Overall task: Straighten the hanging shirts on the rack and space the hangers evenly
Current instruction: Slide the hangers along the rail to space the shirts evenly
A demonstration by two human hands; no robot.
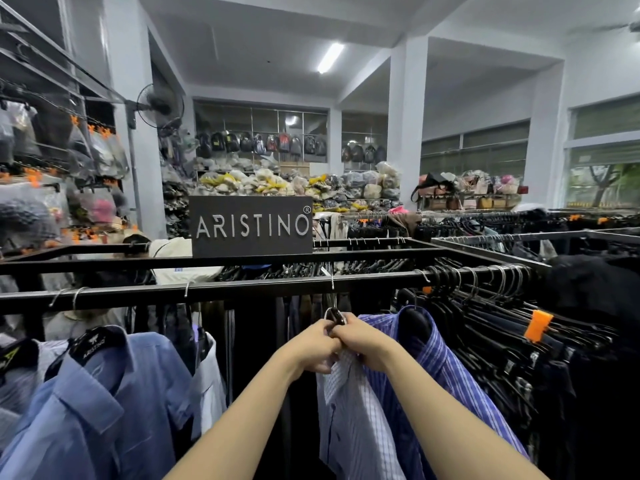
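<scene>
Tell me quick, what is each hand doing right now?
Left hand: fingers curled, gripping the collar of the white checked shirt.
Right hand: fingers curled, gripping the same collar at its hanger.

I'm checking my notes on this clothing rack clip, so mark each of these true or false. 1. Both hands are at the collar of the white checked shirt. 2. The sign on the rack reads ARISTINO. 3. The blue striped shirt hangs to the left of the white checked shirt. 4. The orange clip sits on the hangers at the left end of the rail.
1. True: the left hand and right hand both grip the top of the white checked shirt.
2. True: the sign says ARISTINO.
3. False: the blue striped shirt hangs to its right.
4. False: the orange clip is on the hangers at the right.
</scene>
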